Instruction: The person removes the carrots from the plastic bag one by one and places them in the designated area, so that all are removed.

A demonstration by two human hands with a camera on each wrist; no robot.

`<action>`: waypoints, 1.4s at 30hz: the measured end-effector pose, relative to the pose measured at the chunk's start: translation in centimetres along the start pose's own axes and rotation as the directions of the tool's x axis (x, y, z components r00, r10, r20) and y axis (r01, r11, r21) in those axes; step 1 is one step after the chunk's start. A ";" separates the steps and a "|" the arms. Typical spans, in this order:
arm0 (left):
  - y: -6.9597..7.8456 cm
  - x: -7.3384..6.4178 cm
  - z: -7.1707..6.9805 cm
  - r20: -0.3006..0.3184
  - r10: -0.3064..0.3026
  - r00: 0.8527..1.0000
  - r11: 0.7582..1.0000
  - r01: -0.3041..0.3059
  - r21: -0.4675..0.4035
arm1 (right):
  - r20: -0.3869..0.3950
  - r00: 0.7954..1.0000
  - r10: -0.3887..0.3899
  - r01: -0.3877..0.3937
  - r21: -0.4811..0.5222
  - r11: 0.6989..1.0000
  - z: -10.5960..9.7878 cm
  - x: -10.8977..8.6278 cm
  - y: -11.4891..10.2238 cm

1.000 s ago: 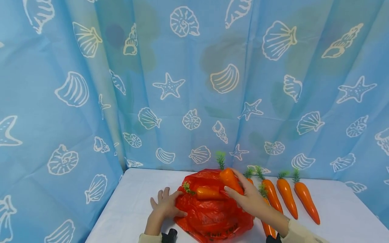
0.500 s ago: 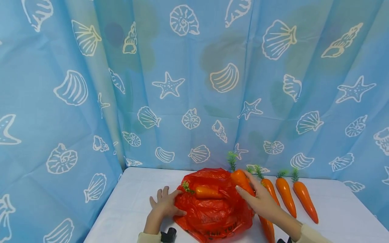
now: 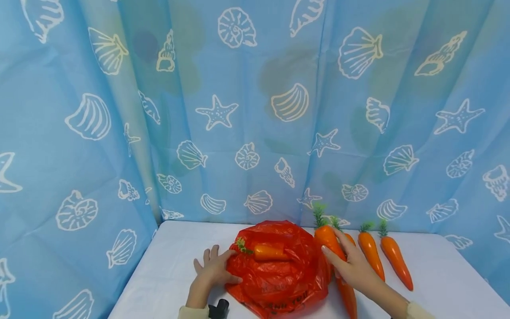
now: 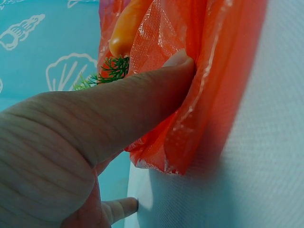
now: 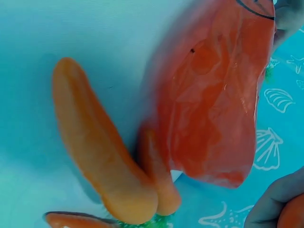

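Note:
A red plastic bag [image 3: 279,281] with dark printing lies on the white table. One orange carrot [image 3: 268,252] with a green top shows at its mouth. My left hand [image 3: 215,268] is at the bag's left edge, fingers spread, and in the left wrist view its thumb [image 4: 142,90] presses against the red plastic. My right hand [image 3: 348,263] grips another carrot [image 3: 328,239] by its thick upper part, at the bag's right side, green top pointing up. In the right wrist view only a bit of that hand [image 5: 270,204] and its carrot [image 5: 293,213] shows at the lower right.
Right of the bag, several carrots lie on the white table [image 3: 434,274], among them a far right one [image 3: 396,261], one beside it [image 3: 371,253] and one partly under my right arm [image 3: 347,297]. A blue shell-patterned curtain [image 3: 247,110] hangs behind.
My right hand has moved right with its carrot, from over the bag to beside the bag's right edge. The left hand stays at the bag. The head view has shifted slightly.

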State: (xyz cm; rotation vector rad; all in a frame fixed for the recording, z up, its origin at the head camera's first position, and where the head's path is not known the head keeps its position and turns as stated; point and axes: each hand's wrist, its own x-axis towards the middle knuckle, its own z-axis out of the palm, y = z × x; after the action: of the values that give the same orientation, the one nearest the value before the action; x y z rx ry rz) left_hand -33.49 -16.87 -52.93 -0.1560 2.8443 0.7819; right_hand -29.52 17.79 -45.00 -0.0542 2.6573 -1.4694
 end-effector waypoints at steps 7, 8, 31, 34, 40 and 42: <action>0.0 0.1 -0.4 -0.004 0.008 1.000 1.000 -0.008 0.000 | -0.046 0.999 -0.016 0.015 -0.019 1.000 -0.9 -0.3 0.6; 0.0 0.1 -0.4 -0.002 0.006 1.000 1.000 -0.006 0.001 | -0.050 0.999 -0.016 0.015 -0.018 1.000 -1.0 -0.4 0.8; 0.0 0.0 -0.3 -0.007 0.005 1.000 1.000 -0.005 0.007 | -0.102 0.986 0.136 -0.147 -0.118 0.982 -3.7 -1.4 5.7; 0.0 -0.1 -0.2 -0.005 0.008 1.000 1.000 -0.008 0.000 | -0.116 0.975 0.188 -0.203 -0.137 0.970 -3.8 -1.6 6.7; 0.0 -0.2 -0.1 -0.006 0.009 1.000 1.000 -0.009 -0.006 | -0.089 0.958 0.272 -0.281 -0.108 0.954 -3.9 -1.8 8.3; 0.0 -0.3 -0.1 -0.006 0.009 1.000 1.000 -0.009 -0.005 | -0.085 0.952 0.293 -0.300 -0.101 0.948 -4.0 -1.9 8.8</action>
State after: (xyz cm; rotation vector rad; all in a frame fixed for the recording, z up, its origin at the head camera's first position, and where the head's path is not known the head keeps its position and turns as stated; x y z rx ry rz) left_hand -33.23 -16.91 -52.84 -0.1464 2.8511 0.7922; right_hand -27.92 25.94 -50.17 0.3783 2.6523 -1.2470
